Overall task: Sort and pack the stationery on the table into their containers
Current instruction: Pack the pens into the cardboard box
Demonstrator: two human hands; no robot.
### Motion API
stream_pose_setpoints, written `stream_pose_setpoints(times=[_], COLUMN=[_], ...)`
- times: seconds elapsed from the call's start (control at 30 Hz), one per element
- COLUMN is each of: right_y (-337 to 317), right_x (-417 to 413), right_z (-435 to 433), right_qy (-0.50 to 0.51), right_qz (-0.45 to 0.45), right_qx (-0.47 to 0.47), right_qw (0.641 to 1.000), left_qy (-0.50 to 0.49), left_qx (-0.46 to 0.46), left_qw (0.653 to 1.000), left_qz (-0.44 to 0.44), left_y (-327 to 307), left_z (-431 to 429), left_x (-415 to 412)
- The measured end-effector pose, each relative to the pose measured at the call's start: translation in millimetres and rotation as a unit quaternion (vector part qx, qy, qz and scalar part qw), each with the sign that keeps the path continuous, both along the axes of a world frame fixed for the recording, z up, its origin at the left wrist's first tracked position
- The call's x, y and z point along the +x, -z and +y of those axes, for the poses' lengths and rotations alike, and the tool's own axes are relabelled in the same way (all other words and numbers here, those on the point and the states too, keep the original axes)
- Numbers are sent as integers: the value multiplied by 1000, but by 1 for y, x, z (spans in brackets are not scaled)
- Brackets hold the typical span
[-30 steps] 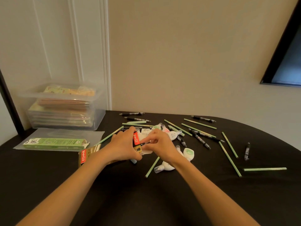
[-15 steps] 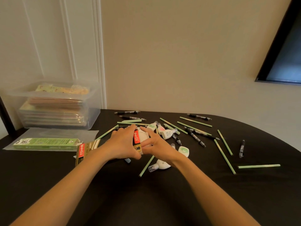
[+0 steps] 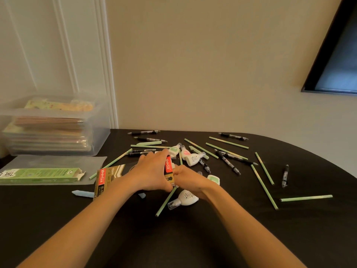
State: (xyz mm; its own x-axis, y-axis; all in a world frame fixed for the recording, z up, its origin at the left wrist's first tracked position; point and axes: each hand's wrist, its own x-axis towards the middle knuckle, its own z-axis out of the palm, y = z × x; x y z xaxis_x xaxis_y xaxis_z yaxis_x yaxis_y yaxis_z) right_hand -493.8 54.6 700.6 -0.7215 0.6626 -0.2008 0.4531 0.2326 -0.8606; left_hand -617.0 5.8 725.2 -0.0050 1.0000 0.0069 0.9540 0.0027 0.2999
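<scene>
My left hand (image 3: 152,172) grips a small red, gold and black box (image 3: 168,169) standing upright on the black table (image 3: 193,238). My right hand (image 3: 190,180) curls against the box's right side; what its fingers hold is hidden. A matching flat box (image 3: 104,177) lies just left of my left wrist. White correction-tape dispensers (image 3: 185,198) (image 3: 193,158), green pencils (image 3: 263,185) and black pens (image 3: 228,163) lie scattered around and behind my hands. A pale blue eraser (image 3: 83,193) rests near the flat box.
A long green carton (image 3: 38,175) with an open end lies on a clear plastic sheet (image 3: 58,160) at the left. Behind it a clear lidded bin (image 3: 52,128) stands against the wall. The table's rounded edge curves down the right side.
Both hands stay pressed on the small upright box. My right fingers have curled in tighter against its side. The view has shifted slightly.
</scene>
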Motion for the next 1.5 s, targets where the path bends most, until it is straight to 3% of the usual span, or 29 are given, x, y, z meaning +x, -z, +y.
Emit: stream_pose_setpoints(times=[0.07, 0.13, 0.2, 0.27, 0.33, 0.4, 0.5, 0.6, 0.7, 0.9, 1.07, 1.27, 1.5], right_y=[-2, -2, -1, 6, 18, 30, 44, 51, 48, 35, 18, -2, -13], right_x=[4, 11, 21, 31, 42, 51, 51, 46, 45, 51, 62, 68, 55], right_z=[3, 12, 28, 51, 75, 94, 109, 118, 117, 103, 94, 65, 34], right_qy=[0, 15, 116, 278, 401, 414, 345, 325, 349, 455, 524, 386, 297], right_qz=[24, 107, 211, 230, 104, -23, -177, -219, -179, 38, 230, 337, 316], right_qx=[-18, -57, -90, -63, 68, 153, 162, 172, 197, 198, 83, -5, 23], right_qw=[1000, 993, 966, 930, 908, 897, 907, 904, 898, 867, 816, 859, 901], left_qy=[-9, -25, -47, -65, -71, -74, -77, -78, -84, -96, -99, -94, -102], left_qx=[3, 16, 19, 16, 12, 7, 3, -2, -3, -12, -5, 6, 10], left_qw=[1000, 1000, 999, 998, 997, 997, 997, 997, 996, 995, 995, 995, 995], left_qz=[-8, -12, -11, 1, 3, -6, -7, -1, 5, 11, 8, -12, -9], left_y=[1, 1, 1, 1, 2, 2, 4, 6, 7, 12, 10, 4, 1], left_z=[4, 10, 18, 26, 33, 38, 46, 54, 59, 61, 56, 40, 11], left_x=[0, -3, -6, -7, -7, -5, -4, -4, -5, -4, -3, -9, -22])
